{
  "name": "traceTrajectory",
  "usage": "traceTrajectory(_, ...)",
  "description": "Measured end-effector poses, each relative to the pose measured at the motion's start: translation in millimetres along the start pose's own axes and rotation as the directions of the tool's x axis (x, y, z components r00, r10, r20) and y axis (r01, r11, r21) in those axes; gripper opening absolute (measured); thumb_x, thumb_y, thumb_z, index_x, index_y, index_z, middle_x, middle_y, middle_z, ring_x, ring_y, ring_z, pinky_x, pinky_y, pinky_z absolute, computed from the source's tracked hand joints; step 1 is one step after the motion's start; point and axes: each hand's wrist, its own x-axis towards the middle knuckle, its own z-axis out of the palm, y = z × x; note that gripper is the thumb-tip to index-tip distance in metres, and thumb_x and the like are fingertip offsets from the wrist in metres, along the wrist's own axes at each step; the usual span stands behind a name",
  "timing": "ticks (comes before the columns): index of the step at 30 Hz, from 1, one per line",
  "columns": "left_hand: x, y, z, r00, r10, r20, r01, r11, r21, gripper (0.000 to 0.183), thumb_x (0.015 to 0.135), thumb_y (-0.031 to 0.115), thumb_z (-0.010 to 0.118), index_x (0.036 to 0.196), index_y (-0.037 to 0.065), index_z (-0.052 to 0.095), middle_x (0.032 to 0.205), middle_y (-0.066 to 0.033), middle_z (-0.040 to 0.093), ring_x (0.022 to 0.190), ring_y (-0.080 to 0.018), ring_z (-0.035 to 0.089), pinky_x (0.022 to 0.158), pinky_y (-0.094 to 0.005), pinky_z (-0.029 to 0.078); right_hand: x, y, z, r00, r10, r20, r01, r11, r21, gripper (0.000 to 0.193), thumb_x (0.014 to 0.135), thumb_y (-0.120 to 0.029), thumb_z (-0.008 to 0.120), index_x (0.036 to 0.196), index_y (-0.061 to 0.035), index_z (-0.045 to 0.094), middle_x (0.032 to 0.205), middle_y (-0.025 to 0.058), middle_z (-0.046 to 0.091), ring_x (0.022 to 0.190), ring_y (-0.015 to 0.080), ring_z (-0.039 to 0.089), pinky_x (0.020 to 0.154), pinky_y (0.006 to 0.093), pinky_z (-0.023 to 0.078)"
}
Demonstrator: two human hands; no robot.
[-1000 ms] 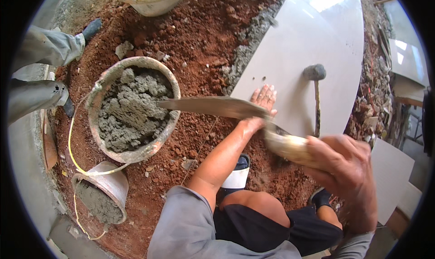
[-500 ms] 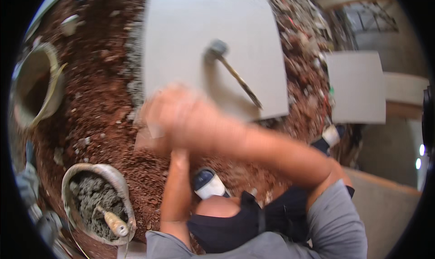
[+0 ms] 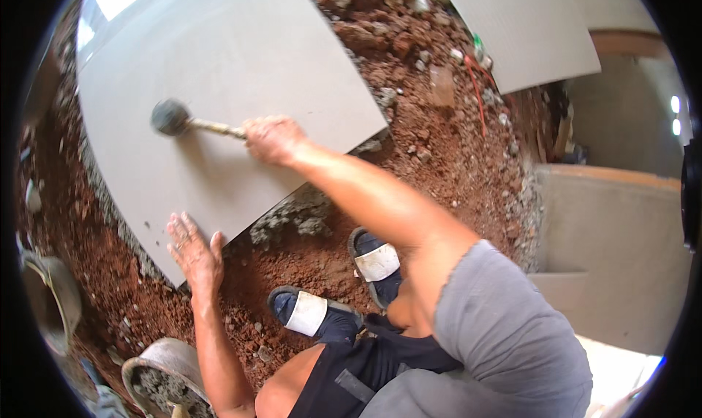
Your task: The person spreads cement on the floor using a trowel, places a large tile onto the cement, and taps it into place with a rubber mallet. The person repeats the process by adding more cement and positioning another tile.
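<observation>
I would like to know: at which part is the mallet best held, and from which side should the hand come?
Likely best at the end of the mallet's slim handle, coming from the picture's right, with a wrapped grip. The bulky round head sits at the left end and the handle extends rightward from it; the right hand grips that outer end.

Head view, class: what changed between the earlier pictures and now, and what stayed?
The right hand let go of the trowel, now in the bucket, and took hold of the mallet, moving it left across the tile. As at first, the left hand touches the tile.
</observation>
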Motion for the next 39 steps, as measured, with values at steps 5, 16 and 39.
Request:
traceTrajectory(5,5.4,12.2,-39.8,0.983,-0.019,0.183,-0.003,0.993,0.116,0.079,0.094,0.039,0.055,0.152,0.005,0.014,0.158,-0.0199,0.008,0.146,-0.036,0.011,0.115,-0.055,0.013,-14.8,2.5,-24.7,0.997,-0.042,0.067,0.027,0.978,0.205,0.017,0.092,-0.018,0.046,0.097,-0.0031,0.052,0.083,0.0173,0.067,0.074,0.0348,0.067,0.067,0.0475,0.054)
traceTrajectory(16,71.6,146.4,-2.2,0.991,0.038,0.125,-0.046,0.997,0.062,0.117,0.066,0.061,0.077,0.153,0.018,0.013,0.157,-0.0233,0.005,0.145,-0.0436,0.001,0.109,-0.0675,0.015,-226.5,98.9,16.0,0.987,0.119,-0.11,0.014,0.616,0.787,0.034,0.093,-0.034,0.058,0.113,-0.0071,0.052,0.088,0.0173,0.064,0.072,0.0381,0.066,0.063,0.0466,0.054)
traceTrajectory(39,65.1,190.5,-10.8,0.985,-0.162,0.067,0.161,0.987,0.02,0.123,0.063,0.065,0.077,0.154,0.018,0.008,0.158,-0.0198,0.002,0.145,-0.0411,0.0,0.11,-0.0671,0.015,-240.8,229.0,44.5,0.748,0.639,-0.18,-0.439,0.679,0.588,0.029,0.083,-0.015,0.07,0.107,-0.0051,0.059,0.09,0.0118,0.071,0.077,0.0304,0.068,0.07,0.0441,0.054)
